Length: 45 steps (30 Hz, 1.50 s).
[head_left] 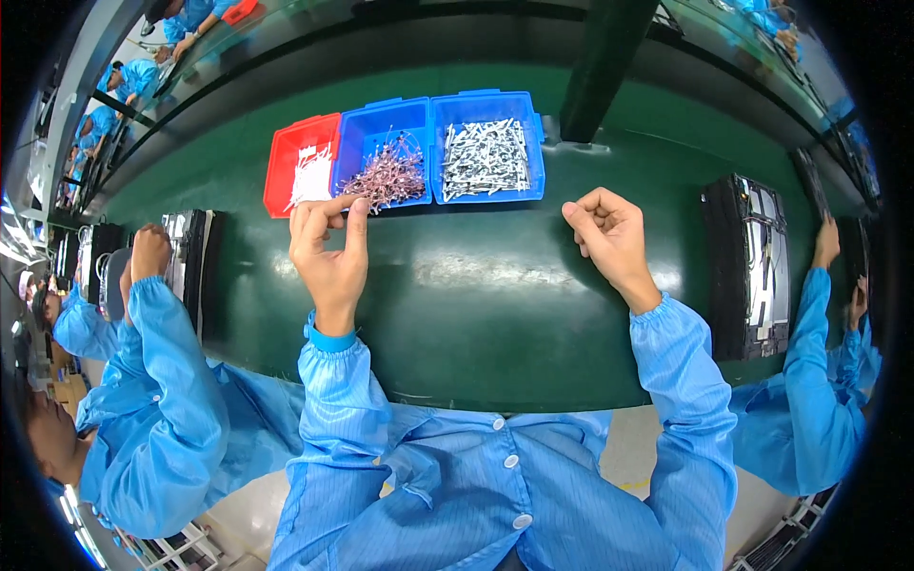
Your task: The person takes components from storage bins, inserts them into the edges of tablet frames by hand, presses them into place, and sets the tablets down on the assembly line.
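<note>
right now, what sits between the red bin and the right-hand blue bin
In the head view, the middle blue bin, with a tangle of pinkish pieces in it, stands between the red bin and the right-hand blue bin.

Bright, cool light falls on the green table [476,347], leaving a broad whitish glare across its middle and weaker sheen to either side. A thin shadow lies under the near edge of the blue bins [490,198]; the white pieces [312,176] in the red bin [277,171] look nearly washed out. Lamp tubes [72,519] glow at the lower left. The centre is fairly sharp, but straight edges bend and details soften toward the black, rounded border.
</note>
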Motion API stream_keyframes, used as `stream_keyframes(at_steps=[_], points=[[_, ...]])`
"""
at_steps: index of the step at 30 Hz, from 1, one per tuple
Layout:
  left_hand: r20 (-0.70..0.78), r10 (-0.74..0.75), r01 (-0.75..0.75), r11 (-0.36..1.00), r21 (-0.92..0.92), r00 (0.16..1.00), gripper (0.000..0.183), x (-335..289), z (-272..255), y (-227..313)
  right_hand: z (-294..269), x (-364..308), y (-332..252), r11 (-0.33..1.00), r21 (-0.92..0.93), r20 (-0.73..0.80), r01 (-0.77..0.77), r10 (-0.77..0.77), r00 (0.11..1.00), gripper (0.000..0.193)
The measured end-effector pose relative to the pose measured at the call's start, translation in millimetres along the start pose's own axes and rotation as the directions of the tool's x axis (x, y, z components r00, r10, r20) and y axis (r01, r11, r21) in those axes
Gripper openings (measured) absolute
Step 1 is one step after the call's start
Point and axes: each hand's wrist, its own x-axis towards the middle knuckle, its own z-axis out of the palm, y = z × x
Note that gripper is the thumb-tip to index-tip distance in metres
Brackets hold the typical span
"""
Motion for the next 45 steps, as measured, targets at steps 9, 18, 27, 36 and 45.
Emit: stream_keyframes(at_steps=[9, 18, 27, 36, 45], points=[[0.313, -0.232, 0.369, 0.777, -0.51, 0.921, 0.005, -38, 49, 56, 27, -22, -28, 0.882, -0.267, 0.015, 0.389, -0.4, 0.917, 0.021], [0.657, -0.31, 0.718, 0.424, -0.552, 0.688, 0.014, -41, 97, 103, 21, -32, -17, 0.786, -0.434, -0.044, 0.441, -0.508, 0.86, 0.02], [0.755, -0.339, 0.827, 0.27, -0.493, 0.561, 0.017, -46, 87, 99, 20, -33, -19, 0.753, -0.492, -0.038, 0.437, -0.52, 0.853, 0.009], [0.797, -0.15, 0.804, 0.235, -0.547, 0.586, 0.024, -47, 84, 96, 22, -38, -27, 0.887, -0.272, -0.054, 0.372, -0.401, 0.915, 0.007], [0.787, -0.129, 0.797, 0.15, -0.586, 0.603, 0.019, -48, 85, 94, 20, -42, -32, 0.894, -0.254, -0.032, 0.369, -0.389, 0.921, 0.007]])
